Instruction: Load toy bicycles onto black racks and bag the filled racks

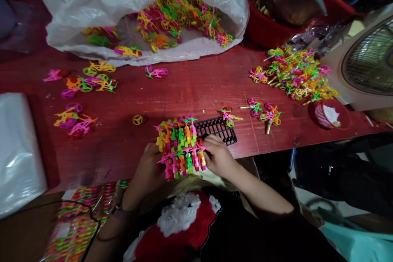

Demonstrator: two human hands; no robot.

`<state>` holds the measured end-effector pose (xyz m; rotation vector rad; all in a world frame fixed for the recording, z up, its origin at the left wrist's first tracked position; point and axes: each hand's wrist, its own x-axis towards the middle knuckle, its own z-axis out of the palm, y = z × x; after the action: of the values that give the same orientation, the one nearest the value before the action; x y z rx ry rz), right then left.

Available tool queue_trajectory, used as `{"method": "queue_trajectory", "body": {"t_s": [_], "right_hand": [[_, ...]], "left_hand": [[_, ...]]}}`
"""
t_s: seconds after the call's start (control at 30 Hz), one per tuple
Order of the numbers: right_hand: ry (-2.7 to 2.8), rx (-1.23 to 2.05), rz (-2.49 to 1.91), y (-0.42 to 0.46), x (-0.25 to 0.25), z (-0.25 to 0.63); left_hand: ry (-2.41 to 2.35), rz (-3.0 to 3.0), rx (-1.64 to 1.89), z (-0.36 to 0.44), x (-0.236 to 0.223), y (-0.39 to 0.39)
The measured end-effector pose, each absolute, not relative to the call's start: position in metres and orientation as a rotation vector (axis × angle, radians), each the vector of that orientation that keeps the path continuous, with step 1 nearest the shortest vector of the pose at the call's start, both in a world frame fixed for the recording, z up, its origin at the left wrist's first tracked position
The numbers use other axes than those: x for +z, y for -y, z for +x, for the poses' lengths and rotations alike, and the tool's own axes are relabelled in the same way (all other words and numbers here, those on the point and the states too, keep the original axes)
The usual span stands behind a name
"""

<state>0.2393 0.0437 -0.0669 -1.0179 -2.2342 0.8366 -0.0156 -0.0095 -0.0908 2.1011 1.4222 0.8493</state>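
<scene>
Head view: left hand (147,168) and right hand (218,156) are together, clamped from either side on a stack of neon plastic toy bikes (180,147), held just above the near edge of a red wooden bench top (184,90). Pink, orange, green and yellow bikes sit tightly side by side in it. Right hand's fingers (211,147) rest next to a black plastic comb rack (217,130), which runs out from under the stack; w/ the stack over it, can't really tell what the hidden part holds. Just beyond the rack are a few loose bikes (227,116), and nearby a small group of bikes (264,112). One yellow wheel (137,120) lies alone left of the stack. So far only this one stack is lined up in hand; left over are a big heap of loose bikes (291,73) on the right, loose clusters of bikes (86,84) on the left, and a far bigger mass of bikes (181,20) in a white plastic sack (92,55). Clear plastic sheeting (18,151) lies at far left, and more bright bikes in rows (73,221) lie low at left, off the bench.
</scene>
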Motion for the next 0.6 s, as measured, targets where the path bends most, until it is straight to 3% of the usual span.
{"method": "queue_trajectory", "body": {"t_s": [0.37,0.5,0.6], "right_hand": [[2.218,0.999,-1.003,-0.061,-0.042,0.259],[2.098,0.554,-1.271,-0.105,-0.026,0.308],[2.293,0.417,-1.361,-0.124,-0.03,0.334]], "left_hand": [[-1.408,2.099,0.877,-0.014,-0.089,0.009],[-1.399,2.128,0.891,-0.018,-0.092,0.009],[-1.4,2.137,0.886,-0.019,-0.093,0.009]]}}
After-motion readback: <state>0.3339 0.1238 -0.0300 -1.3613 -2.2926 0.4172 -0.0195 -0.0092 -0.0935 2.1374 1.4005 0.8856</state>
